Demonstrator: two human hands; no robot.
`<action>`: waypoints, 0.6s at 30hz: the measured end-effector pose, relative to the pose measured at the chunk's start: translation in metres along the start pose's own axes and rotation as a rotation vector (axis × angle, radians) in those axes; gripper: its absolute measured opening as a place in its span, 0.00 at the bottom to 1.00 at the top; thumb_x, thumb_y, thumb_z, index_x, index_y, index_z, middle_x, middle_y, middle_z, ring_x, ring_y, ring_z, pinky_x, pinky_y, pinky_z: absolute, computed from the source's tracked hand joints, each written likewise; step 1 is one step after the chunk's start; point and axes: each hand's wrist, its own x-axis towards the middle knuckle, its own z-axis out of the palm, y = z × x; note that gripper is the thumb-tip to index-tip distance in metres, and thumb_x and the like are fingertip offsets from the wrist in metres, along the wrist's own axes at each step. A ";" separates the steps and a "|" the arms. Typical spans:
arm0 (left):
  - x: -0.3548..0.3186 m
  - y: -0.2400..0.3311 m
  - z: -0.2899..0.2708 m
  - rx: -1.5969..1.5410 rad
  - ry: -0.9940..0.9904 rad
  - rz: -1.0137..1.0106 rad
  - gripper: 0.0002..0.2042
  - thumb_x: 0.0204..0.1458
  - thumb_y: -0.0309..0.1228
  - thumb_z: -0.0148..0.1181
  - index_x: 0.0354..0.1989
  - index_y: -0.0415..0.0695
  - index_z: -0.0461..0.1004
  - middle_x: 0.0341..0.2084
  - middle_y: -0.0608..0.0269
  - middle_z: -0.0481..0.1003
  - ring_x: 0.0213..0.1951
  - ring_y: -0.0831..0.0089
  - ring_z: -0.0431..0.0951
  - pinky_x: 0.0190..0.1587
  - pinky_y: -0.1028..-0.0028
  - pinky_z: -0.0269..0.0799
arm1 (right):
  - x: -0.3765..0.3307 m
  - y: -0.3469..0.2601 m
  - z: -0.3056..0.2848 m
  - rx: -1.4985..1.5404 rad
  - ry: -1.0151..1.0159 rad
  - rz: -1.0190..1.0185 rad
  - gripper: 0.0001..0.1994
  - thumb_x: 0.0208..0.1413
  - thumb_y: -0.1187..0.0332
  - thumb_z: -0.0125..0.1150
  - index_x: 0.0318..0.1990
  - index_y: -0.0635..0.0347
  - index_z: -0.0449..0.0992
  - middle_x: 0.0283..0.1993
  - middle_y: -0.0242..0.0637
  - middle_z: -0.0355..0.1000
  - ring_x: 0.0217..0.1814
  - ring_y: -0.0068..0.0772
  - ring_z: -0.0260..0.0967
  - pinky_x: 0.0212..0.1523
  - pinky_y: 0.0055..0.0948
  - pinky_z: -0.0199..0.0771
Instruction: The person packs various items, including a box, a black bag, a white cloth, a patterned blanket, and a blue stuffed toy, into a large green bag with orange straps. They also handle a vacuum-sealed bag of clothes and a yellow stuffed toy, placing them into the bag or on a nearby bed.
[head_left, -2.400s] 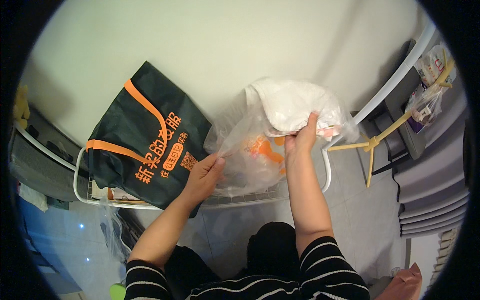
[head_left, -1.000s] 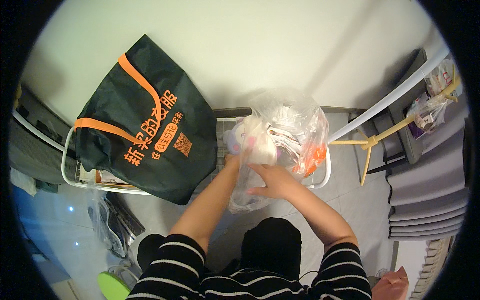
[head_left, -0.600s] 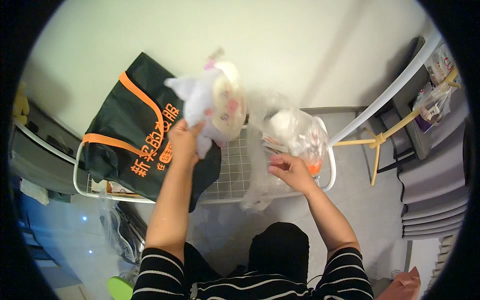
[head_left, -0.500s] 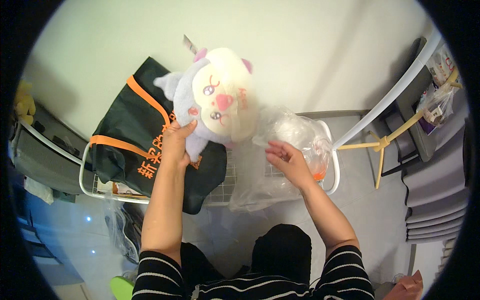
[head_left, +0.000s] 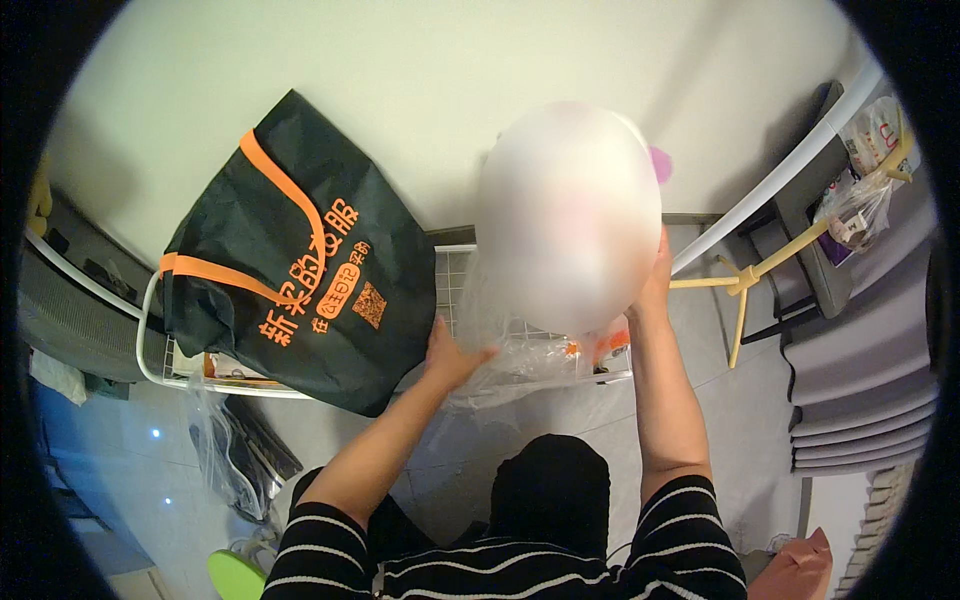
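A plush toy (head_left: 570,220), its front blurred to a pale oval with one pink ear (head_left: 661,165) at the side, is held up above the right half of the white wire basket (head_left: 455,265). My right hand (head_left: 654,285) grips its right side, with the fingers partly hidden by the toy. My left hand (head_left: 455,358) is open, thumb apart from the fingers, between the black bag (head_left: 340,250) and a clear plastic bag (head_left: 530,365). The black bag has orange straps and lettering and leans over the basket's left half.
Pale wall rises behind the basket. A white pole (head_left: 780,170) and a yellow stand (head_left: 745,280) are on the right, before a grey chair (head_left: 820,270). Grey curtains (head_left: 850,400) hang at far right. A clear bag (head_left: 215,440) lies on the floor at left.
The plush toy has moved right and passed from my left hand to my right. My left hand has come down toward the plastic bag. The black bag now shows more of its front.
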 end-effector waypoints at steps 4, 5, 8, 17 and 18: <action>0.004 -0.015 0.005 -0.376 -0.472 -0.322 0.30 0.44 0.41 0.65 0.53 0.37 0.65 0.44 0.54 0.72 0.45 0.61 0.73 0.49 0.65 0.70 | -0.025 0.003 0.015 -0.218 -0.130 0.042 0.18 0.45 0.71 0.68 0.45 0.62 0.72 0.42 0.36 0.74 0.42 0.25 0.71 0.43 0.27 0.73; -0.001 0.011 -0.012 -0.754 -0.444 -0.388 0.26 0.46 0.40 0.63 0.50 0.38 0.67 0.42 0.55 0.73 0.43 0.62 0.74 0.47 0.65 0.71 | -0.032 0.010 0.012 -0.119 -0.246 0.219 0.20 0.45 0.72 0.68 0.48 0.62 0.71 0.43 0.34 0.74 0.43 0.24 0.71 0.46 0.26 0.71; 0.001 0.047 -0.042 -1.493 -0.341 -0.584 0.15 0.54 0.37 0.54 0.45 0.42 0.70 0.32 0.62 0.73 0.33 0.70 0.73 0.38 0.68 0.72 | -0.042 0.014 0.004 -0.514 -0.521 0.255 0.24 0.44 0.74 0.68 0.52 0.63 0.70 0.45 0.36 0.74 0.45 0.25 0.70 0.48 0.26 0.70; 0.000 0.075 -0.066 -1.136 -0.196 -0.507 0.14 0.62 0.39 0.44 0.47 0.47 0.72 0.25 0.74 0.70 0.19 0.84 0.62 0.19 0.81 0.58 | 0.014 0.050 -0.046 -0.335 -0.508 0.628 0.28 0.40 0.74 0.69 0.53 0.64 0.69 0.46 0.40 0.74 0.45 0.33 0.72 0.48 0.30 0.73; 0.002 0.083 -0.064 -1.159 -0.196 -0.485 0.14 0.61 0.39 0.44 0.47 0.47 0.72 0.24 0.74 0.70 0.19 0.84 0.62 0.19 0.81 0.57 | 0.019 0.084 -0.062 -0.323 -0.616 0.715 0.29 0.39 0.71 0.70 0.53 0.65 0.70 0.46 0.41 0.74 0.47 0.34 0.72 0.49 0.31 0.72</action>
